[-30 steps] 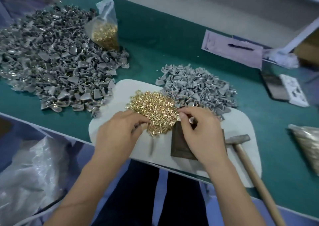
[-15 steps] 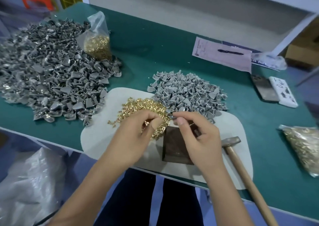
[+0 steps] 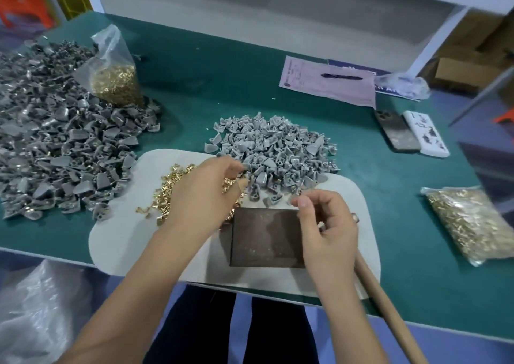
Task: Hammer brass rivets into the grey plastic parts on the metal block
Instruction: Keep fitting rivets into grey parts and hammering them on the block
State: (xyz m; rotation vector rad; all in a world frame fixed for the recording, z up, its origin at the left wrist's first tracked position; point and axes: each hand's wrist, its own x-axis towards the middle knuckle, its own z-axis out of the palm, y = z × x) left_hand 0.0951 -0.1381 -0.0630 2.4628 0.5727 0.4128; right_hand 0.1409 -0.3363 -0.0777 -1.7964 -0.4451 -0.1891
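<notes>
Your left hand (image 3: 207, 188) reaches over the rivets (image 3: 167, 188) to the grey parts (image 3: 275, 152), fingers curled; whether they grip, I cannot tell. Your right hand (image 3: 328, 230) hovers loosely curled beside the bare block (image 3: 265, 238).

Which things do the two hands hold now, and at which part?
Left hand reaches among the brass rivets; any grip is hidden. Right hand has curled fingers; anything pinched is too small to tell.

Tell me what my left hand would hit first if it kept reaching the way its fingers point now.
Probably the smaller pile of grey plastic parts. The left hand points up and right over the loose brass rivets, fingertips already at that pile's near edge, though depth is hard to judge.
</notes>
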